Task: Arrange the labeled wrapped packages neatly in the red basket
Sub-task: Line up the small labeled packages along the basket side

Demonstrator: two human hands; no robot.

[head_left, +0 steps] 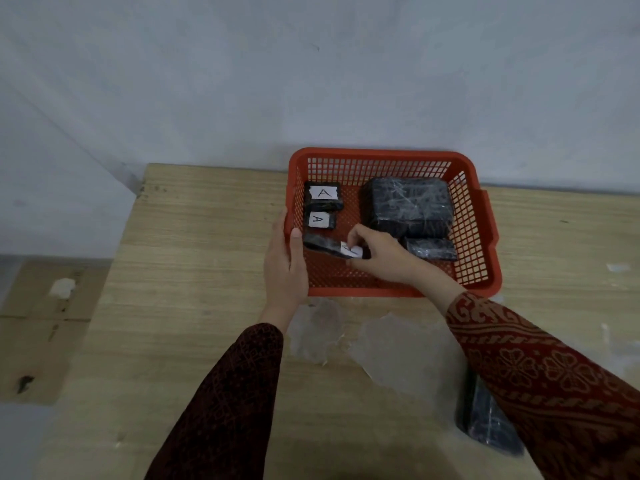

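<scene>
Fingers (355, 237) of your right hand (381, 258) pinch the labeled package (325, 245), lying crosswise toward your left hand (285, 268) gripping the red basket (381, 155).

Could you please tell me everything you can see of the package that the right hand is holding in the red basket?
The small black plastic-wrapped package is a flat, oblong bundle with a glossy film skin and a white paper label near its right end, the letter hidden by fingers. It lies tilted inside the red plastic mesh basket, near the front left, below two similar packages labelled A. The right hand pinches its labelled end; the left hand grips the basket's left rim beside it.
</scene>
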